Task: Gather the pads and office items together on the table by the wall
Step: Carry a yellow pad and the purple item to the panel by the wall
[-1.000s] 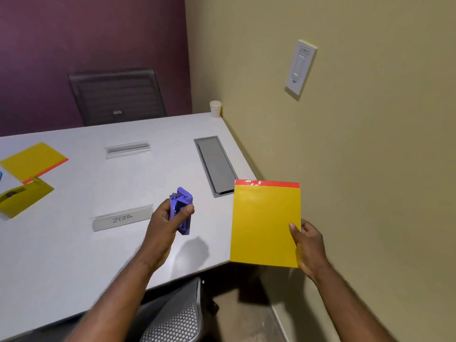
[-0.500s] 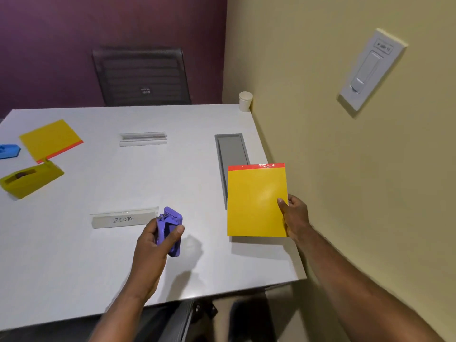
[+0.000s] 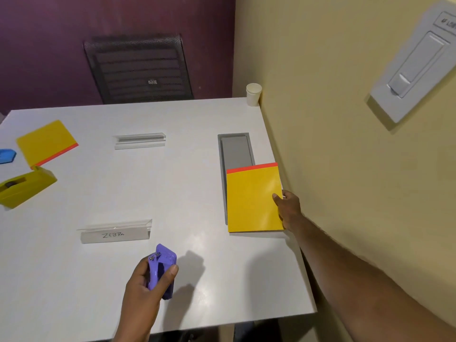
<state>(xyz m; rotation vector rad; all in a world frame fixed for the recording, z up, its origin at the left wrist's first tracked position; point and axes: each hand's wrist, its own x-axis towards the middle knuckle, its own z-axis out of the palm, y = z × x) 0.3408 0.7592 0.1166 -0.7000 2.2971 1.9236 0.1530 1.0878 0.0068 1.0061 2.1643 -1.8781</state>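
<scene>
Yellow pad (image 3: 251, 198) apparently flat, right-hand grip (image 3: 287, 209) edge-on.

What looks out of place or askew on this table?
Nothing is spilled or broken. The yellow pad held by the right hand lies partly over the grey hatch by the wall. The other pad and tape dispenser sit askew at the far left.

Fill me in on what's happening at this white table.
A person is tidying office items toward the wall. The right hand grips a yellow pad with a red top strip by its right edge, at the wall side of the table. The left hand holds a purple stapler-like tool above the table. Another yellow pad and a yellow tape dispenser wait far left.
</scene>
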